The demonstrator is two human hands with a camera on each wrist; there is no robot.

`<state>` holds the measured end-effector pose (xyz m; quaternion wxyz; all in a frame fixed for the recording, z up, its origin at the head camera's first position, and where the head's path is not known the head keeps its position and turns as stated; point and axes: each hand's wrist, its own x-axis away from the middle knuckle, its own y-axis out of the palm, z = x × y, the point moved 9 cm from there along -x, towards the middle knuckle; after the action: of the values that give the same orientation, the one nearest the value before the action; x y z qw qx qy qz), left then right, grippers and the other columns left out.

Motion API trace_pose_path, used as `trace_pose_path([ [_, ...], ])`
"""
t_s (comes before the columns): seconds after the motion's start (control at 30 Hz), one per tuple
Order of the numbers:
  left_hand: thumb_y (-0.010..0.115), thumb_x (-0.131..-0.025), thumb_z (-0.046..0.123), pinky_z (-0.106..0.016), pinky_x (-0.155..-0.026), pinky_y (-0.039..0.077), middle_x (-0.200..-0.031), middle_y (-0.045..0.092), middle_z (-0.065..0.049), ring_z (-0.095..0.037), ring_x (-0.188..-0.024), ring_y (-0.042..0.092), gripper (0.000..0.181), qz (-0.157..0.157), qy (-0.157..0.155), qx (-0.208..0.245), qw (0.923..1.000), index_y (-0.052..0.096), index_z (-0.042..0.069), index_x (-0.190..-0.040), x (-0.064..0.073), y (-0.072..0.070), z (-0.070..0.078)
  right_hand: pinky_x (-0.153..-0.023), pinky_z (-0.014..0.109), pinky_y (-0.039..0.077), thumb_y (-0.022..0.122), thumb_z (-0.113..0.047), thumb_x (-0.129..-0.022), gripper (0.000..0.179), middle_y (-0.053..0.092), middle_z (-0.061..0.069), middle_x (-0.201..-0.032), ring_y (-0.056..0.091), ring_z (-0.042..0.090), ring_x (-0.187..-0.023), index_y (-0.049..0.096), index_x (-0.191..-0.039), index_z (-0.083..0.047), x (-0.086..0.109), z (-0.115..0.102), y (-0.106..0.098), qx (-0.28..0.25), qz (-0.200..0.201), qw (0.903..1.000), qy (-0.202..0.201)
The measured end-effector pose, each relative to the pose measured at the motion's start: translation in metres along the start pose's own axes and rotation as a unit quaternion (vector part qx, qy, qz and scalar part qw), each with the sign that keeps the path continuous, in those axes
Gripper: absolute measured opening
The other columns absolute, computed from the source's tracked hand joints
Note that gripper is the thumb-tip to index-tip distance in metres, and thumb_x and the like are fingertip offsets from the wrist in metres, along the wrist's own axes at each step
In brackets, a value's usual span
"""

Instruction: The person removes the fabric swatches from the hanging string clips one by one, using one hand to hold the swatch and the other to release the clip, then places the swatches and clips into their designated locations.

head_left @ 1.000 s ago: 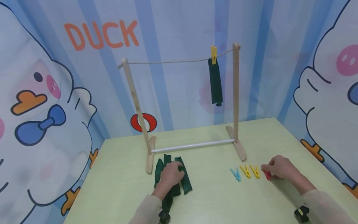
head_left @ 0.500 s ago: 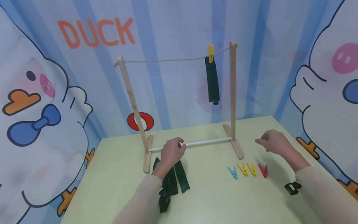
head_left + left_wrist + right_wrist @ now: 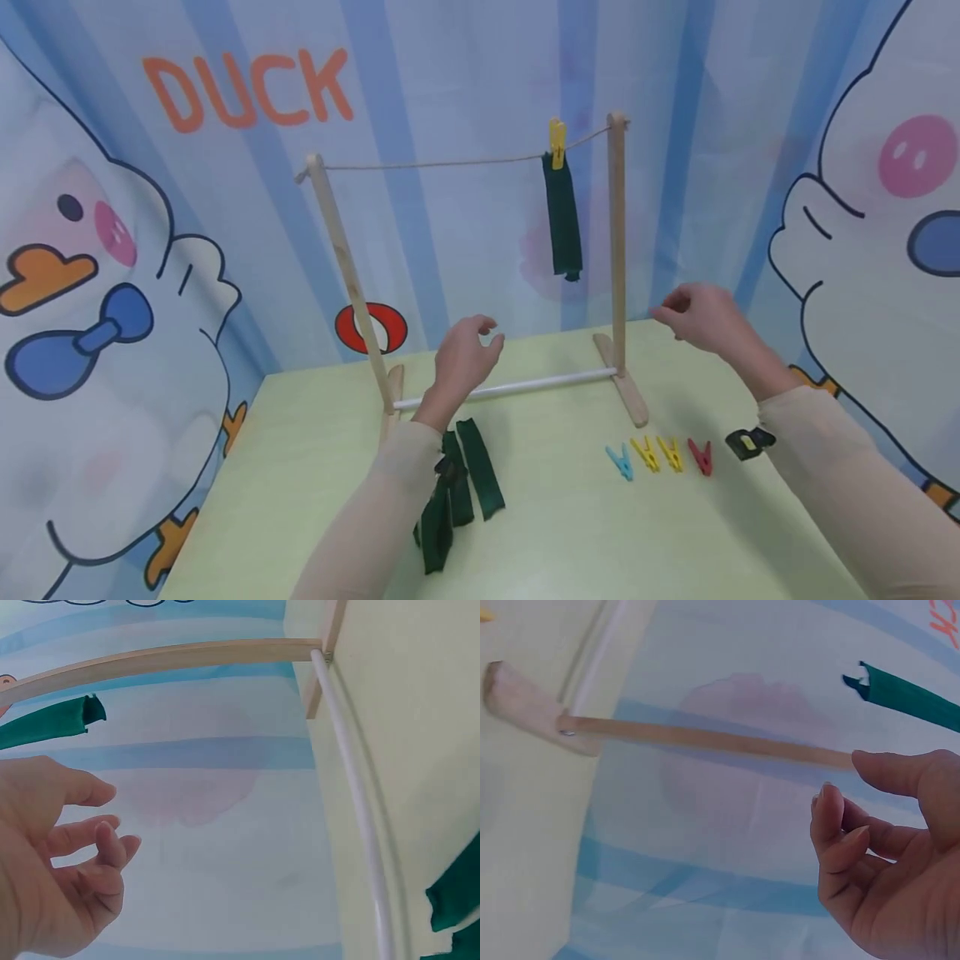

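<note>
My left hand (image 3: 467,358) is raised in front of the rack's lower white rod, thumb and fingers loosely curved and apart, with nothing between them. Off to the right, past the right post, my right hand (image 3: 701,321) is also lifted; the right wrist view shows a gap between its thumb and bent fingers. A dark green cloth strip (image 3: 562,221) hangs from the cord (image 3: 435,164) under a yellow clothespin (image 3: 557,146). More green strips (image 3: 482,471) lie on the table below my left forearm, partly hidden by it.
The wooden drying rack (image 3: 617,250) stands at the back, its white rod (image 3: 540,383) low between the posts. Front right, a blue clothespin (image 3: 621,463), two yellow ones and a red clothespin (image 3: 701,457) lie in a row. A duck-print curtain (image 3: 465,250) hangs behind.
Both hands have risen and moved forward, the left away from the green strips, the right away from the red clothespin, which stays on the table. The view has shifted slightly.
</note>
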<state>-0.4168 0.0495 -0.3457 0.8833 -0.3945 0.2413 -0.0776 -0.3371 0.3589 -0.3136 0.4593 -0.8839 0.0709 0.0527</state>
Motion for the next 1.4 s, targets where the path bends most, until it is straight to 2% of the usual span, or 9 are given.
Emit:
trace_pose_path([
  [0.13, 0.064, -0.099, 0.027, -0.043, -0.073, 0.054, -0.118, 0.068, -0.009, -0.028, -0.104, 0.064, 0.033, 0.012, 0.009, 0.020, 0.9997, 0.066, 0.010, -0.127, -0.010, -0.004, 0.009, -0.072, 0.047, 0.053, 0.058, -0.037, -0.101, 0.047, 0.064, 0.024, -0.110, 0.067, 0.030, -0.082, 0.062, -0.120, 0.006, -0.006, -0.021, -0.012, -0.011, 0.025, 0.9995, -0.017],
  [0.27, 0.063, -0.099, 0.029, -0.040, -0.073, 0.053, -0.123, 0.066, -0.009, -0.025, -0.090, 0.066, 0.038, 0.014, 0.021, 0.086, 0.9960, 0.062, 0.011, -0.133, -0.021, -0.003, 0.017, -0.074, 0.047, 0.053, 0.059, -0.038, -0.101, 0.046, 0.062, 0.023, -0.113, 0.068, 0.031, -0.084, 0.062, -0.121, 0.003, -0.013, -0.041, -0.027, -0.020, 0.055, 0.9979, -0.028],
  [0.43, 0.063, -0.099, 0.031, -0.034, -0.071, 0.054, -0.129, 0.063, -0.008, -0.018, -0.077, 0.065, 0.043, 0.010, 0.015, 0.176, 0.9842, 0.058, 0.011, -0.137, -0.032, 0.004, 0.020, -0.066, 0.035, 0.052, 0.060, -0.038, -0.100, 0.042, 0.064, 0.019, -0.108, 0.067, 0.028, -0.078, 0.065, -0.118, 0.000, -0.019, -0.072, -0.047, -0.042, 0.101, 0.9922, -0.060],
  [0.57, 0.064, -0.099, 0.030, -0.031, -0.068, 0.054, -0.133, 0.060, -0.007, -0.019, -0.076, 0.068, 0.045, 0.007, 0.010, 0.215, 0.9766, 0.056, 0.012, -0.139, -0.040, 0.008, 0.027, -0.061, 0.025, 0.052, 0.060, -0.037, -0.100, 0.042, 0.064, 0.018, -0.111, 0.066, 0.026, -0.076, 0.063, -0.123, -0.001, -0.025, -0.093, -0.059, -0.067, 0.131, 0.9854, -0.086],
  [0.67, 0.066, -0.098, 0.029, -0.029, -0.063, 0.053, -0.132, 0.061, -0.005, -0.019, -0.075, 0.069, 0.045, 0.012, -0.001, 0.252, 0.9677, 0.055, 0.014, -0.139, -0.050, 0.006, 0.035, -0.065, 0.022, 0.052, 0.059, -0.038, -0.100, 0.046, 0.063, 0.014, -0.116, 0.066, 0.027, -0.078, 0.061, -0.129, -0.003, -0.030, -0.106, -0.069, -0.106, 0.161, 0.9751, -0.109],
  [0.87, 0.067, -0.097, 0.017, -0.026, -0.057, 0.052, -0.133, 0.060, -0.003, -0.017, -0.078, 0.069, 0.046, 0.007, -0.031, 0.323, 0.9458, 0.053, 0.013, -0.140, -0.068, 0.006, 0.055, -0.074, 0.021, 0.053, 0.060, -0.035, -0.100, 0.040, 0.062, 0.005, -0.122, 0.065, 0.018, -0.073, 0.061, -0.130, -0.008, -0.039, -0.135, -0.089, -0.181, 0.226, 0.9414, -0.173],
  [1.07, 0.066, -0.098, 0.013, -0.027, -0.061, 0.055, -0.139, 0.056, -0.004, -0.019, -0.083, 0.071, 0.054, -0.009, -0.048, 0.369, 0.9282, 0.045, 0.016, -0.148, -0.078, 0.012, 0.064, -0.069, 0.021, 0.052, 0.058, -0.022, -0.102, 0.040, 0.056, 0.007, -0.139, 0.067, 0.016, -0.073, 0.055, -0.138, -0.005, -0.042, -0.165, -0.096, -0.191, 0.221, 0.9333, -0.208],
  [1.2, 0.066, -0.098, 0.013, -0.028, -0.064, 0.056, -0.144, 0.053, -0.005, -0.019, -0.085, 0.072, 0.060, -0.018, -0.055, 0.401, 0.9144, 0.040, 0.018, -0.151, -0.083, 0.014, 0.066, -0.069, 0.022, 0.053, 0.058, -0.025, -0.102, 0.045, 0.053, 0.002, -0.144, 0.068, 0.021, -0.076, 0.051, -0.144, -0.011, -0.060, -0.171, -0.092, -0.186, 0.200, 0.9358, -0.223],
  [1.4, 0.066, -0.098, 0.016, -0.033, -0.071, 0.058, -0.152, 0.046, -0.007, -0.021, -0.090, 0.072, 0.065, -0.050, -0.042, 0.421, 0.9046, 0.034, 0.018, -0.155, -0.086, 0.017, 0.077, -0.074, 0.026, 0.055, 0.057, -0.032, -0.103, 0.052, 0.048, -0.005, -0.150, 0.068, 0.020, -0.078, 0.043, -0.150, -0.017, -0.079, -0.175, -0.090, -0.189, 0.169, 0.9446, -0.208],
])
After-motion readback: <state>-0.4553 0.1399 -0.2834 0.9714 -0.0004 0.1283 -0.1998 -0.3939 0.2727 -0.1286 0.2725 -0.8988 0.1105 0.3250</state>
